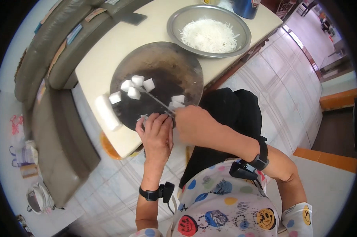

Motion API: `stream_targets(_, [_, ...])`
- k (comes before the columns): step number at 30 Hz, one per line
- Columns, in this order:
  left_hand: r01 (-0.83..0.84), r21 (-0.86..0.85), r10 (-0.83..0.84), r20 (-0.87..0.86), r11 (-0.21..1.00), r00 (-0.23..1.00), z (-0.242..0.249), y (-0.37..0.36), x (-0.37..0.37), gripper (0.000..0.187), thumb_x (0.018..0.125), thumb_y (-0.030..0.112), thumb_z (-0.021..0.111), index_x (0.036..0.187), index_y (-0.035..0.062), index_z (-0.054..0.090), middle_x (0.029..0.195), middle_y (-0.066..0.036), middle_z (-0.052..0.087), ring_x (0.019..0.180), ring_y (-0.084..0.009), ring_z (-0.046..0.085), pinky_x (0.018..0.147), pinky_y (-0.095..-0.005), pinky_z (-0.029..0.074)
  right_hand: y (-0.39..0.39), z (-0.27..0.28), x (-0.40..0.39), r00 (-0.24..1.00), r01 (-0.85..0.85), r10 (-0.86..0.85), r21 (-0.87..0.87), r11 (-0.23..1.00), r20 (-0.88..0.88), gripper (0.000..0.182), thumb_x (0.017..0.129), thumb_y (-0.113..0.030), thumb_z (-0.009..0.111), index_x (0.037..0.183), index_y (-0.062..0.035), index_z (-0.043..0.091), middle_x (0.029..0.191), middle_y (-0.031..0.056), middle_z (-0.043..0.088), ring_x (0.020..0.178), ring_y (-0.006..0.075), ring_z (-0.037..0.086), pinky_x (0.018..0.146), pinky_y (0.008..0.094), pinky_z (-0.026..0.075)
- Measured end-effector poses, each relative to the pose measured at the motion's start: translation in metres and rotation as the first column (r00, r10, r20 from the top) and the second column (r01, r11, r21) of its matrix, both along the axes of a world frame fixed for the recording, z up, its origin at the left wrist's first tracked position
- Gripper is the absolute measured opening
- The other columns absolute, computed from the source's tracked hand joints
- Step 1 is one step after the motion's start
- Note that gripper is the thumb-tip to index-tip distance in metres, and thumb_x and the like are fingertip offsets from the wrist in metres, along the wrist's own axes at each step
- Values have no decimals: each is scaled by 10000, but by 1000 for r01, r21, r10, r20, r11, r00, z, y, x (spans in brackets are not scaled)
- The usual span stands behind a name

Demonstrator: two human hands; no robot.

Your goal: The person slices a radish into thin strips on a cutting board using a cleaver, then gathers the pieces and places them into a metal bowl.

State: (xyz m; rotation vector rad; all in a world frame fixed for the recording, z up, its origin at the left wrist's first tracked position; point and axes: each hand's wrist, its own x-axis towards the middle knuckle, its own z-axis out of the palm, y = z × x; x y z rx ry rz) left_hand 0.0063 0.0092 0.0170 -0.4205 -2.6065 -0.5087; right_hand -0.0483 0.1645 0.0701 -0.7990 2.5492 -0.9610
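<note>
My right hand (191, 123) is closed around the handle of a knife (156, 98), whose thin blade points up and left across the round dark chopping board (162, 49). Beside it, my left hand (156, 134) has its fingers curled and pressed down at the board's near edge, on a piece of white radish (142, 117) mostly hidden under the fingertips. Several white radish chunks (133, 93) lie around the knife tip. More cut pieces (177, 98) rest just beyond my right hand. A long peeled white radish (107, 112) lies left of the board.
A metal bowl (171, 29) of white shreds (209, 36) stands behind the board on the cream table (95, 59). A blue container (246, 8) is at the back right. A grey sofa (64, 130) runs along the left, and tiled floor (265, 79) lies to the right.
</note>
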Motion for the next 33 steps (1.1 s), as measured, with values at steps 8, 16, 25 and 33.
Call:
stream_targets(8, [-210, 203, 236, -111, 956, 966, 15, -1, 10, 253, 845, 28, 657, 1097, 19, 659, 1035, -107, 663, 996, -268, 614, 913, -351, 433, 29, 40, -23, 808, 296, -15, -384, 875, 589, 250, 920, -154, 507, 761, 27, 575, 586, 67, 577, 393, 91, 471, 400, 252, 399])
stream_targets(16, [-448, 823, -423, 288, -350, 859, 27, 1, 0, 230, 968, 147, 578, 1149, 12, 622, 845, -20, 649, 704, -96, 586, 651, -232, 490, 30, 19, -7, 580, 387, 229, -511, 767, 782, 212, 908, -144, 553, 820, 40, 611, 615, 77, 603, 403, 94, 495, 387, 258, 419])
stream_targets(25, [-454, 853, -35, 478, 256, 878, 21, -4, 0, 202, 912, 44, 620, 1099, -17, 666, 978, -121, 702, 795, -184, 666, 696, -275, 553, 77, -4, -17, 596, 551, 117, -512, 659, 794, 166, 924, -123, 555, 880, 30, 603, 626, 66, 587, 392, 79, 461, 380, 230, 385])
stream_targets(33, [-224, 10, 218, 206, 974, 954, 39, 0, -6, 309, 780, 23, 692, 1082, 88, 703, 1173, -123, 601, 1099, -314, 532, 941, -423, 383, 88, -21, -18, 547, 604, 299, -616, 506, 782, 139, 932, -127, 568, 908, 10, 568, 641, 71, 583, 392, 66, 444, 385, 222, 405])
